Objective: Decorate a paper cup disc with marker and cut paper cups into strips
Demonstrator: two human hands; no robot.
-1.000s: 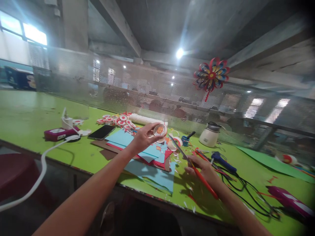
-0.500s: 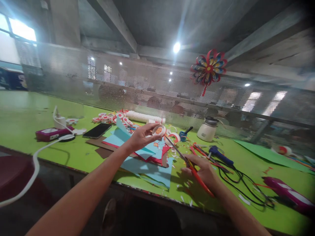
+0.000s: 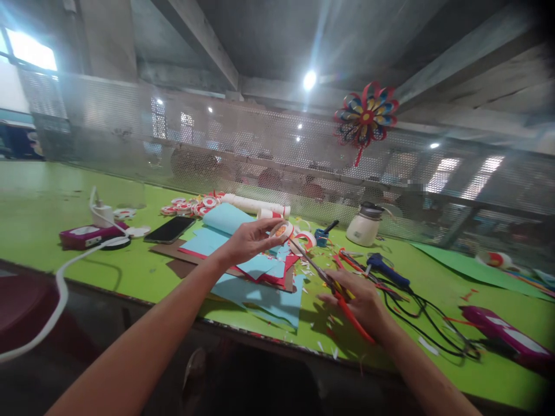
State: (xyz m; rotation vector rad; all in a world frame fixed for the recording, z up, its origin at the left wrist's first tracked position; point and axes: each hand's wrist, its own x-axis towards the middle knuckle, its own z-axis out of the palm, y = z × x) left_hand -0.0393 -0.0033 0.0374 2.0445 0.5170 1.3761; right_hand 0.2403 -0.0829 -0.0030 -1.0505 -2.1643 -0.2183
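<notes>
My left hand (image 3: 248,241) pinches a small round paper disc (image 3: 281,230), white with a red and orange centre, above a pile of blue and red paper sheets (image 3: 255,271). My right hand (image 3: 359,297) grips red-handled scissors (image 3: 329,283); their blades point up and left, with the tips touching the disc's lower edge. A blue sheet (image 3: 225,218) curls up behind my left hand.
On the green table (image 3: 52,219) lie a black phone (image 3: 170,229), a pink box (image 3: 82,236) with a white cable, several red-white discs (image 3: 191,205), a white roll (image 3: 255,204), a white kettle (image 3: 363,227), a blue glue gun (image 3: 388,270) with black cords. A mesh fence (image 3: 260,150) carries a paper pinwheel (image 3: 365,115).
The disc and my left hand sank a little toward the paper pile. A blue sheet has curled up behind the hand. The scissors stay at the disc's edge.
</notes>
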